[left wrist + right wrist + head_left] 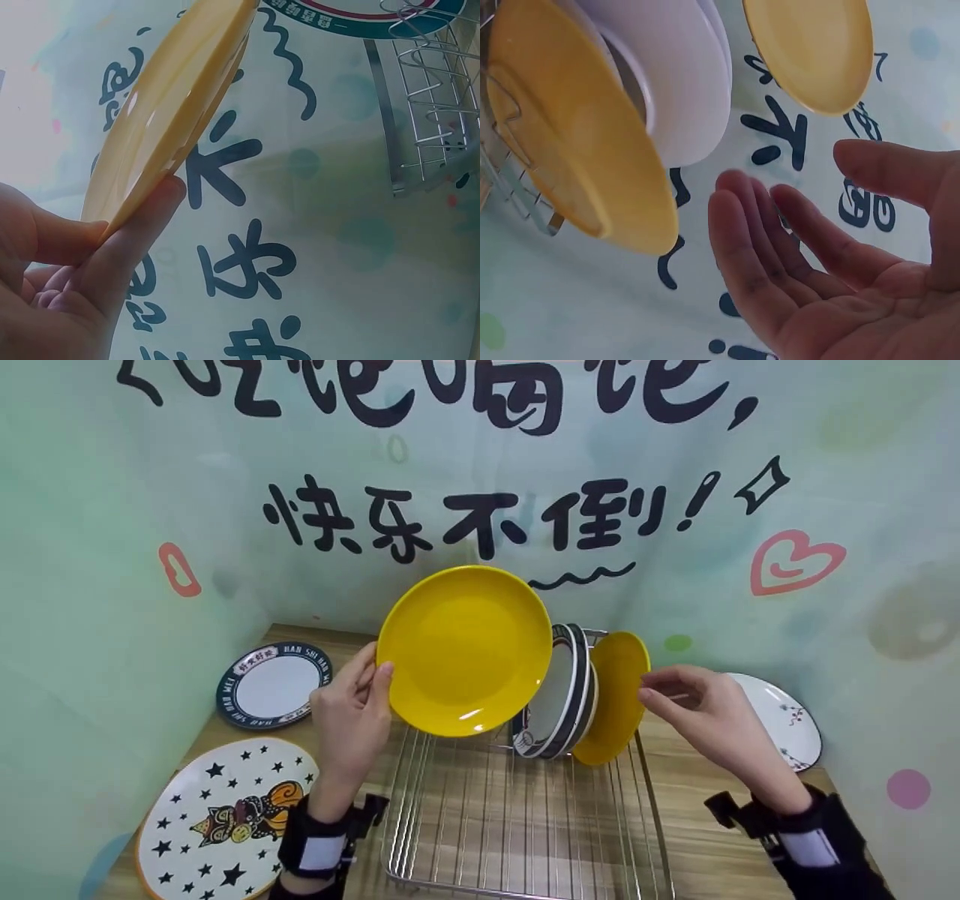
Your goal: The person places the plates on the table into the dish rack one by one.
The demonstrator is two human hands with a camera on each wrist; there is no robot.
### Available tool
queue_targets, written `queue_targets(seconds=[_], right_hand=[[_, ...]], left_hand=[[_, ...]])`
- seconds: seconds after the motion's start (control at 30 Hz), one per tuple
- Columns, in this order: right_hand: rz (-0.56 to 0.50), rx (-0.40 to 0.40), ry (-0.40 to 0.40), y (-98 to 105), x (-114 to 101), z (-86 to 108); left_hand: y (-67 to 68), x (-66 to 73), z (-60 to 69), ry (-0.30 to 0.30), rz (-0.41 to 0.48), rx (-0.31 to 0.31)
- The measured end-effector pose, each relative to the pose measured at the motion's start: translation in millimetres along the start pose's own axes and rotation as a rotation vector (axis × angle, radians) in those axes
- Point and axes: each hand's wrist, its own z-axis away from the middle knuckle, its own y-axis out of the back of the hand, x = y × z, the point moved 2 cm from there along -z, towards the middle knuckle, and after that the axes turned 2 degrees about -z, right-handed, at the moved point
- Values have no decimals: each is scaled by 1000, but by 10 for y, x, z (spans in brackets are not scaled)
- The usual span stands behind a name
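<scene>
A yellow plate (465, 652) is held up over the left part of the wire rack, its inner face toward the head camera. My left hand (351, 712) pinches its left rim between thumb and fingers; the left wrist view shows this plate (169, 112) edge-on. A second yellow plate (619, 697) stands on edge in the dish rack (525, 840), beside several upright dark-rimmed white plates (551, 697). My right hand (697, 705) is just right of that second plate. In the right wrist view its fingers (739, 262) are loosely bent, apart from the plate, and hold nothing.
On the wooden table (697, 855) at left lie a dark-rimmed white plate (274, 690) and a large star-patterned plate (225, 817). A white plate with a floral sprig (787, 720) lies at right, partly behind the right hand. A printed cloth (480, 457) hangs behind.
</scene>
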Motion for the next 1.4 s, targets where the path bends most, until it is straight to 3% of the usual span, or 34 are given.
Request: queue_targets(seconds=[0.5, 1.0, 1.4], right_hand=[[-152, -123, 5, -250, -357, -321], [-279, -184, 28, -445, -355, -384], [-383, -200, -33, -552, -332, -420]], left_hand=[[17, 12, 17, -25, 82, -45], [-27, 30, 14, -58, 67, -73], [-92, 42, 26, -129, 94, -77]])
